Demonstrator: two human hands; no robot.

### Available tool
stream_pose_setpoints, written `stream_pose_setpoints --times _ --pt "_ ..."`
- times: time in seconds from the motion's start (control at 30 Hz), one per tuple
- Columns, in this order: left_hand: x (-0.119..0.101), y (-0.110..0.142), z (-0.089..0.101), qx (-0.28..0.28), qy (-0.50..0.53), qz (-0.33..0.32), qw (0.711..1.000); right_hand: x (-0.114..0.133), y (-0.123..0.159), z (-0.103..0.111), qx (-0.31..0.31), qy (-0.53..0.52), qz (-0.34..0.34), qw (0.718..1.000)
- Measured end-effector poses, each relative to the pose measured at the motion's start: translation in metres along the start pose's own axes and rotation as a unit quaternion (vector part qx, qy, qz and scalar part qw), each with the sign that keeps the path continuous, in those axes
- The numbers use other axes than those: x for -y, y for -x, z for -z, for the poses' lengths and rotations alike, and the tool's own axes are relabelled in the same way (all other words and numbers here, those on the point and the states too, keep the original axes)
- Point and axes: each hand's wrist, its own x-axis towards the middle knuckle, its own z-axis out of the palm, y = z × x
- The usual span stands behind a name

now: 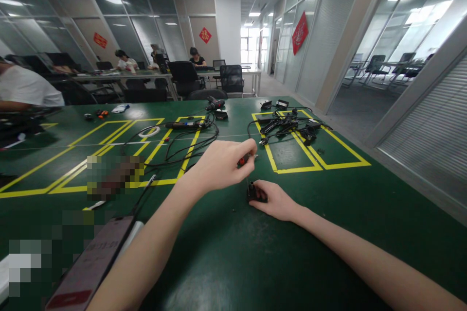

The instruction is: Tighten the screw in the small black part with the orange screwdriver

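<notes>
In the middle of the table, my left hand (226,165) is closed around a screwdriver (241,161), whose handle shows red and black between the fingers. Its thin shaft points down to a small black plastic block (252,193). A short round post stands up from the block. My right hand (275,200) grips the block from the right, low over the green tabletop. Whether the screwdriver tip touches the block I cannot tell.
Black cables and plugs (292,124) lie heaped in the right taped area. A power drill (215,103) stands at the far edge. Left are a black tool (186,125) with a cord, a white ring (149,131) and a phone (91,257). People sit behind.
</notes>
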Motion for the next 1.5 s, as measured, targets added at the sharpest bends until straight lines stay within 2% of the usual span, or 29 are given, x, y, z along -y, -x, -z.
stream_pose_setpoints --times 0.1,0.27,0.43,0.63,0.83,1.0,1.17,1.37,1.5 --pt "-0.0003 -0.0003 -0.0001 0.002 -0.014 0.013 1.000 0.0006 0.0000 0.0005 0.001 -0.002 -0.001 1.000" --pt "-0.0028 -0.0004 0.0005 0.010 0.003 -0.003 1.000 -0.0006 0.0005 -0.0003 -0.004 -0.009 0.004 1.000" --pt "-0.0025 -0.0007 -0.0011 0.014 0.001 0.023 1.000 -0.0021 0.0006 -0.0015 -0.003 -0.008 0.006 1.000" --pt "-0.0043 -0.0007 0.0000 0.005 0.016 -0.007 1.000 -0.0005 0.0001 -0.0004 -0.006 -0.008 0.007 1.000" --pt "-0.0039 -0.0005 -0.0008 0.010 -0.015 0.024 1.000 0.0005 -0.0005 0.0006 0.000 -0.005 0.005 1.000" --pt "-0.0057 0.0005 -0.0003 0.012 -0.015 0.008 1.000 0.0000 0.0001 -0.0003 -0.004 -0.009 0.008 1.000" --pt "-0.0064 0.0005 -0.0026 0.006 -0.010 0.018 1.000 -0.0012 0.0002 -0.0014 -0.006 -0.010 0.010 1.000" --pt "-0.0037 -0.0006 -0.0019 -0.006 0.009 -0.016 1.000 -0.0023 0.0007 -0.0013 -0.008 -0.014 0.016 1.000" --pt "-0.0028 -0.0010 -0.0027 -0.007 0.001 -0.008 1.000 -0.0026 0.0006 -0.0012 -0.003 -0.015 0.011 1.000"
